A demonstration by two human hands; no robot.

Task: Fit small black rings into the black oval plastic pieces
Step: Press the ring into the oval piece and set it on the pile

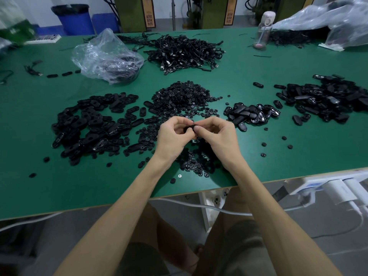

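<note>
Oval pieces (pixel 93 124) heaped at left, seemingly unfitted; rings (pixel 183 96) heaped at centre; smaller pile (pixel 251 114) at right, probably done. Bulk judged remaining. One oval piece (pixel 190 128) pinched between curled fingers of left hand (pixel 173 136) and right hand (pixel 217 136), above ring heap; ring hidden, fit unconfirmed.

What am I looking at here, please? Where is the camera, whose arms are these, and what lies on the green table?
No machine here: the camera sits on a person's head and looks down at their bare hands. The left hand and the right hand together pinch one small black piece. On the green table lie a heap of small rings in the middle, heaps of oval pieces beside it, a tangle of black cables and a plastic bag farther back.
</note>
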